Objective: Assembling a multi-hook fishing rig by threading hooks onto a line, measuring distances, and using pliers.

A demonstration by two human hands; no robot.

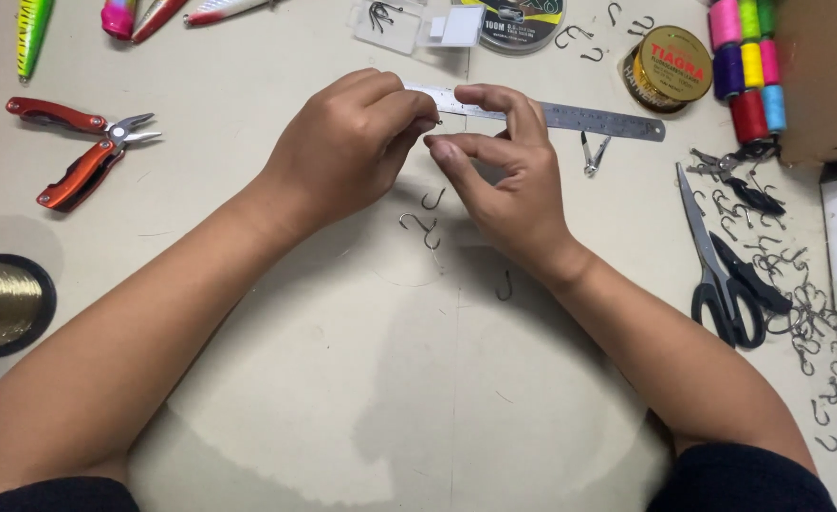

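Note:
My left hand and my right hand meet above the middle of the table, fingertips pinched together on something very small, seemingly a fish hook; the item itself is barely visible. Just below the hands, loose fish hooks lie on the pale table, with another hook near my right wrist. A steel ruler lies behind the hands, partly covered by my fingers.
Orange-handled pliers lie left. A gold thread spool stands at the left edge. Black scissors and a pile of hooks lie right. Coloured thread spools, a gold line reel, a clear box and lures line the back.

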